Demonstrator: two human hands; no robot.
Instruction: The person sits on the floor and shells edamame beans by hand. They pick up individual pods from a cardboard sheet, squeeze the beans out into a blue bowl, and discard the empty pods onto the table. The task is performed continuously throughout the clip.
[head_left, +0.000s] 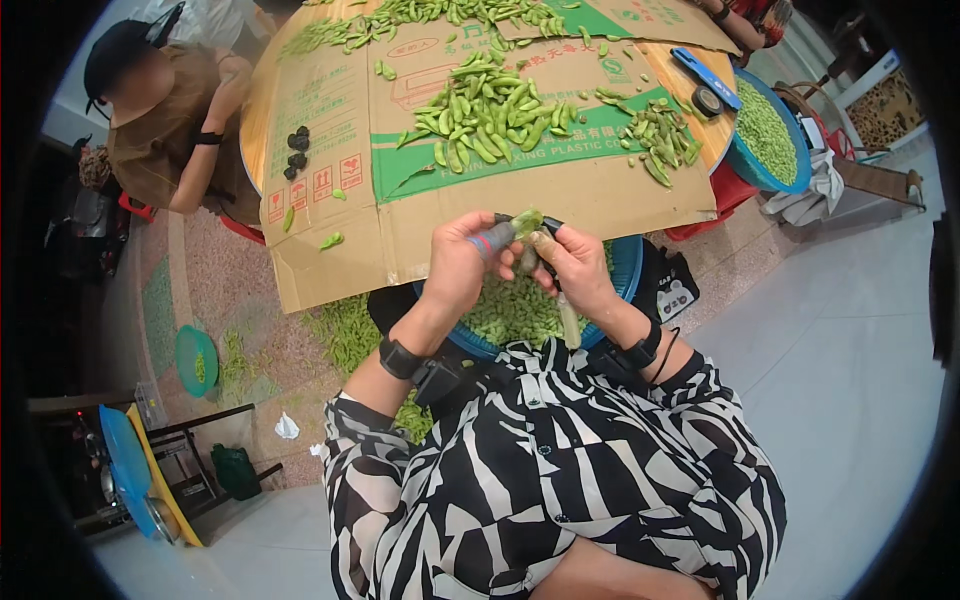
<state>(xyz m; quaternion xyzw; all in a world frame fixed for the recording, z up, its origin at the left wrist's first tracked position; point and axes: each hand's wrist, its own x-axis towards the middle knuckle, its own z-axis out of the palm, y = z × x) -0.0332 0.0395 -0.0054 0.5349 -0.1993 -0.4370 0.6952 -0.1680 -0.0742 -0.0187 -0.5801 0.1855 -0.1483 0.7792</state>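
My left hand (460, 259) and my right hand (583, 271) meet just off the near edge of the cardboard sheet. Between their fingertips is a green bean pod (527, 222), gripped from both sides. Dark wraps cover some of my fingers, one with red and blue bands. A pale translucent object (570, 322) hangs below my right hand; what it is, I cannot tell. Under both hands sits a blue plastic basin (636, 274) holding shelled green beans (510, 311). A pile of whole pods (491, 112) lies ahead on the printed cardboard (450, 255).
Emptied pods (660, 135) lie to the right on the cardboard, near a blue tool (705, 79) and a roll of black tape (706, 101). Another blue basin (802, 169) of beans stands at right. A person (176, 127) sits at left. Pods (345, 330) litter the floor.
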